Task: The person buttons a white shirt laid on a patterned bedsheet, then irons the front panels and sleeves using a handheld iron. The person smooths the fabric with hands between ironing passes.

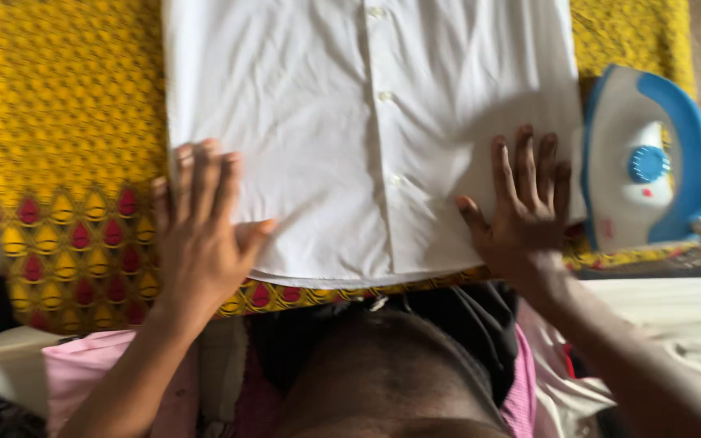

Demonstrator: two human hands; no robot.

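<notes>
A white buttoned shirt [350,113] lies flat on a yellow patterned cloth [66,138] with red drop shapes. My left hand [200,231] rests palm down, fingers spread, on the shirt's lower left edge. My right hand [525,207] presses flat on the shirt's lower right corner, fingers apart. Neither hand holds anything. A row of small white buttons runs down the shirt's middle.
A white and blue electric iron [647,162] stands on its heel at the right, just beyond my right hand. Pink fabric [91,369] and dark clothing lie below the cloth's near edge. A pale sheet [675,312] is at the lower right.
</notes>
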